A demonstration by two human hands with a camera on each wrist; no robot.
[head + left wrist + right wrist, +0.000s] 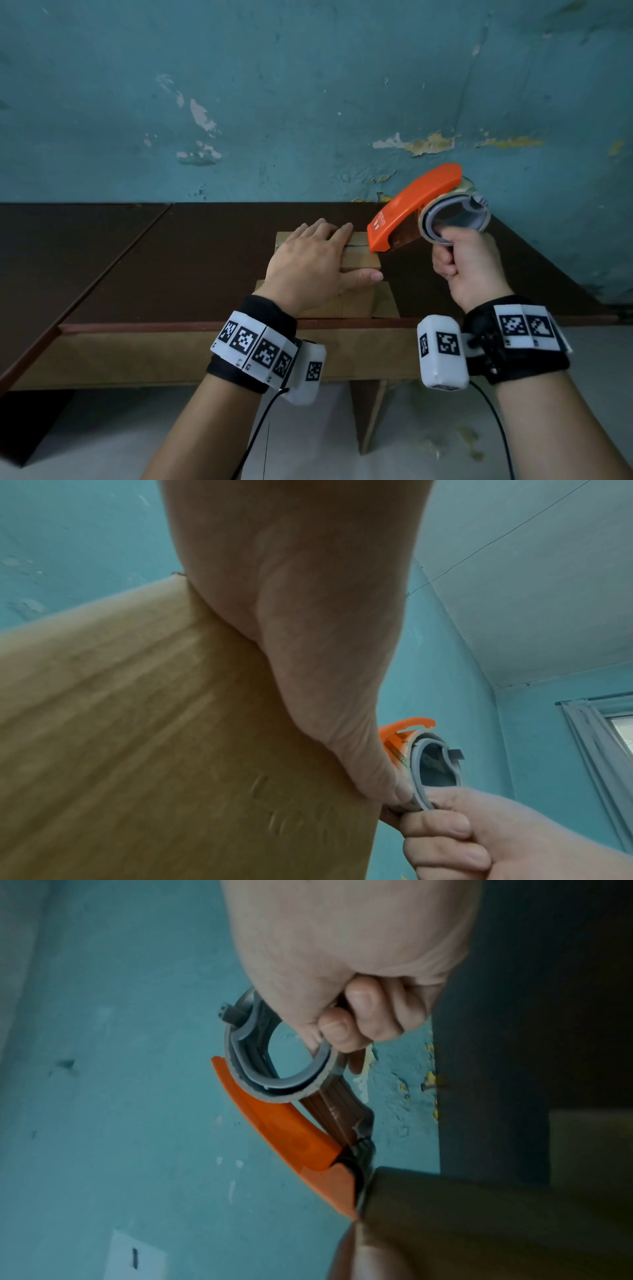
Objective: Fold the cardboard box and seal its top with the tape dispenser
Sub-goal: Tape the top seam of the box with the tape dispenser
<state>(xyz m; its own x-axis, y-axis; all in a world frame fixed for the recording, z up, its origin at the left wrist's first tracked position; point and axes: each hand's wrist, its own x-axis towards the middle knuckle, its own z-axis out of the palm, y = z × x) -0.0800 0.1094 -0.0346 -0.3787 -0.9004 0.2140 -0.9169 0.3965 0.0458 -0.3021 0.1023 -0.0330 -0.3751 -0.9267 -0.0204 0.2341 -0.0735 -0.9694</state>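
Observation:
A small brown cardboard box [359, 262] stands on the dark table [171, 267] near its front edge. My left hand [308, 263] lies flat on the box top [137, 723], fingers straight, thumb along the front edge, holding the flaps down. My right hand [469, 267] grips the grey ring of an orange tape dispenser [411, 209] loaded with brown tape. The dispenser's nose [339, 1188] touches the box's right top edge [445, 1204] at the flap seam. The box's front is partly hidden by my left hand.
A loose flap or second cardboard piece [380, 301] lies at the table's front edge below the box. A peeling teal wall [308, 102] rises right behind the table. The table edge [342, 323] runs just beyond my wrists. A window [616, 737] shows at far right.

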